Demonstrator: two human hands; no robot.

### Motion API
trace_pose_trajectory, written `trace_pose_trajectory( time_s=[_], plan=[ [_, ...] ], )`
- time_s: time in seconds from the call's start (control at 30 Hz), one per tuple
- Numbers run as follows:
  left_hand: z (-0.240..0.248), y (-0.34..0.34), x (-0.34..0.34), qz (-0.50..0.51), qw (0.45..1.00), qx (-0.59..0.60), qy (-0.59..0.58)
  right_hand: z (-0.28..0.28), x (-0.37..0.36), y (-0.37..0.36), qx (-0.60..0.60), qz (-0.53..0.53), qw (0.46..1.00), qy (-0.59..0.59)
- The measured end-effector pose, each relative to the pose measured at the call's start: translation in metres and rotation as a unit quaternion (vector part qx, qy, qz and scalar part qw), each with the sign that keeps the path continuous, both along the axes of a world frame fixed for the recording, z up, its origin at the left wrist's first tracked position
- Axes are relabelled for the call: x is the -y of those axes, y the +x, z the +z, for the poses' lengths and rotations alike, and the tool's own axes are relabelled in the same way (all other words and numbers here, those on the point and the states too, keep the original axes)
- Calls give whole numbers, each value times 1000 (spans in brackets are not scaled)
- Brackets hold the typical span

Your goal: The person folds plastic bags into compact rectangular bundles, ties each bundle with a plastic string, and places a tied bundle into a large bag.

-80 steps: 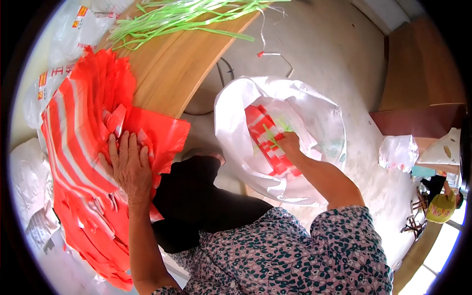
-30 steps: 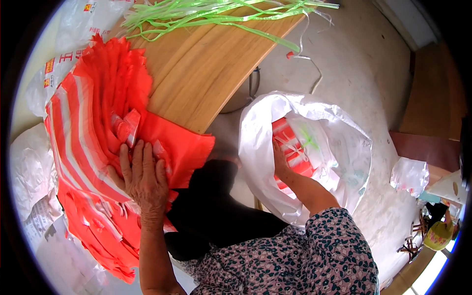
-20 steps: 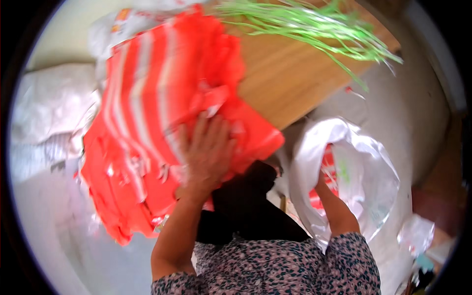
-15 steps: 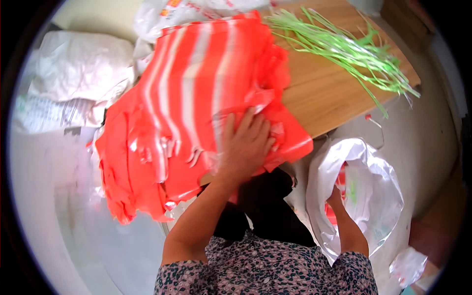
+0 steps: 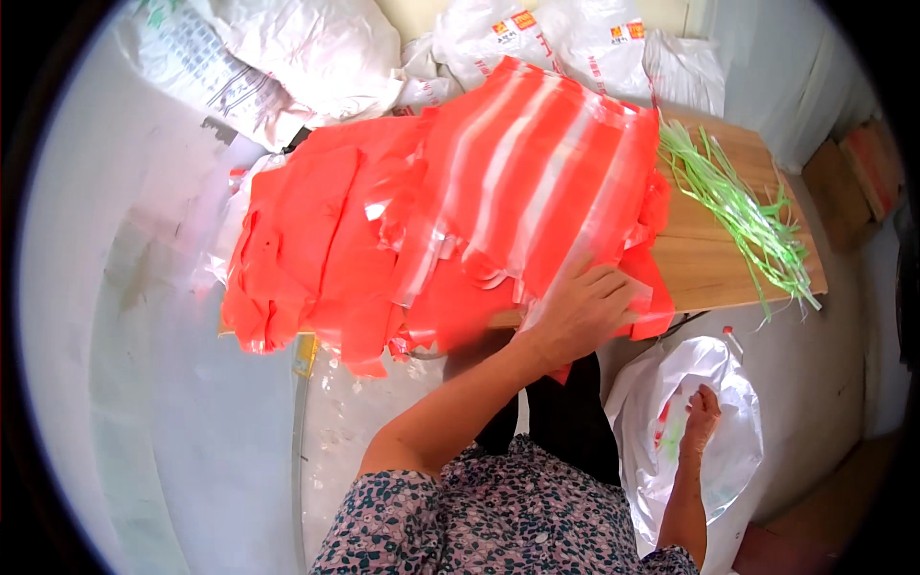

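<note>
A thick layered pile of red-and-white striped plastic bags [image 5: 551, 163] covers much of the wooden table. At the pile's near right corner, my left hand [image 5: 586, 309] has its fingers bent over the plastic, with a pale film edge between fingers and thumb. My right hand [image 5: 702, 414] is over the mouth of a white plastic sack [image 5: 738, 369] to the right of my legs. Its fingers are loosely curled and apart, with nothing visible in them. Down inside the sack something red and green shows in part.
A bunch of green plastic strips [image 5: 743, 216] lies at the right of the wooden table [image 5: 700, 254]. Full white bags [image 5: 335, 57] stand behind the table. Cardboard boxes [image 5: 848, 192] are at the far right. My legs are close to the table's front edge.
My right hand has come up from inside the sack. The left hand has gone from lying on the bags to bent fingers at their near right corner. The view has shifted.
</note>
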State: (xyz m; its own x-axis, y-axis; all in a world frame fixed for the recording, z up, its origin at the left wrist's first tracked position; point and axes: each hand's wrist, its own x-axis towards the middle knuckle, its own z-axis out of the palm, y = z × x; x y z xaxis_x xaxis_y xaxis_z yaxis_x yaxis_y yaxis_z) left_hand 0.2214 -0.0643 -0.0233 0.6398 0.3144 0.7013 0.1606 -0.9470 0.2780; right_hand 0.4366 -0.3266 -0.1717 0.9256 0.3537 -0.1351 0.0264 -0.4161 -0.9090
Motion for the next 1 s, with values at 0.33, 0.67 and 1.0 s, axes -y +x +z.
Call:
trace_pose_trajectory(
  time_s=[0.33,0.67,1.0],
  plan=[
    [18,-78,-26,-5,813,248,-528,117,-160,-153,343,293,885,111],
    [16,-61,-37,-3,781,277,-559,164,-284,-88,351,195,904,148],
    [15,-93,-50,36,872,189,-450,196,-368,1,195,333,913,-136]
  ],
)
